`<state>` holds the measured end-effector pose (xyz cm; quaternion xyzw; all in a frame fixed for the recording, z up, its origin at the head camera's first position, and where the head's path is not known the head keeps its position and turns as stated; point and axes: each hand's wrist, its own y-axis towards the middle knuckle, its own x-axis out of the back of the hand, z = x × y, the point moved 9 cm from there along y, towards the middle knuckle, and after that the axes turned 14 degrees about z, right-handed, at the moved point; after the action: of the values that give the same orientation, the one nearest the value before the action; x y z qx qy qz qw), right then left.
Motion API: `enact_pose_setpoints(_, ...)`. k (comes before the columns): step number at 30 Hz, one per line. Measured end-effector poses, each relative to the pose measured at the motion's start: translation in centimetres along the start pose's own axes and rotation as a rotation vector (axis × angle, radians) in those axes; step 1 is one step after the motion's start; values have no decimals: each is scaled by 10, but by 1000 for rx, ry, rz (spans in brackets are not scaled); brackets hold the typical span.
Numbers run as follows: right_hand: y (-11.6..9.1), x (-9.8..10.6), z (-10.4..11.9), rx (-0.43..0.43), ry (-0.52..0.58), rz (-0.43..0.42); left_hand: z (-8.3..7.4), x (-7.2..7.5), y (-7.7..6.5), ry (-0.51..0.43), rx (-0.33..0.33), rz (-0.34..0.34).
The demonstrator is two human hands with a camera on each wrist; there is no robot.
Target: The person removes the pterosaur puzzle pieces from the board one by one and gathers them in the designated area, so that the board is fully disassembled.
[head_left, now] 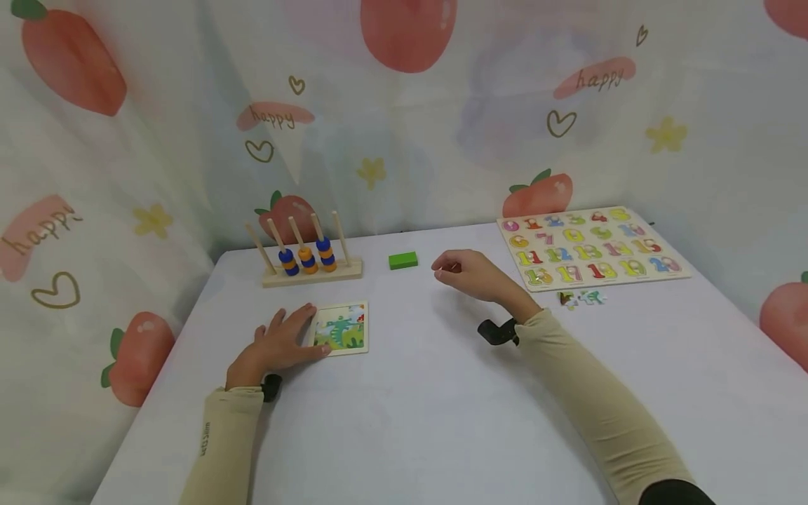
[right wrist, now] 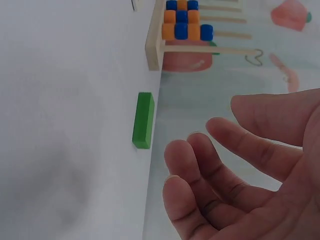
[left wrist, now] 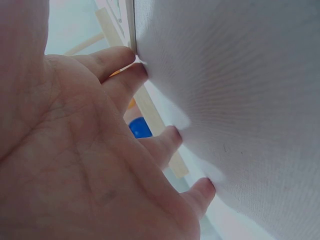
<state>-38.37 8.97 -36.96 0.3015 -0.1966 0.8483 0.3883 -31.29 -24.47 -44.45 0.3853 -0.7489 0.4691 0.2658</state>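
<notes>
- soft cloth (head_left: 404,140) with big red fruit on it hangs behind a white table (head_left: 404,421).
- at the back right, a flat number board (head_left: 583,283) lies on the table.
- at the back left stands a ring rack (head_left: 278,280) with blue and orange rings.
- the right hand (head_left: 470,273) hangs over the table, fingers loosely bent, holding nothing.
- the left hand (head_left: 280,344) has its fingers spread, thumb touching the small picture puzzle (head_left: 344,331), which lies flat beside it. i think this step is keeping the puzzle steady.
- a green block (head_left: 403,261) sits between rack and right hand.
- loose pieces (head_left: 592,297) lie just before the board; the next move seems to need a gentle pinch there.
</notes>
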Motion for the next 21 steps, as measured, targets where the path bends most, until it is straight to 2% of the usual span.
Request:
enact_pose_setpoints(8,23,-30,23,59,-10,41,3,-1,0,3,4,1)
enact_pose_setpoints(15,39,-52,37,76,10,89,2,-1,0,-11,6,5)
enact_pose_setpoints(21,51,-68,46,88,-16,123,1,0,1,-8,17,0)
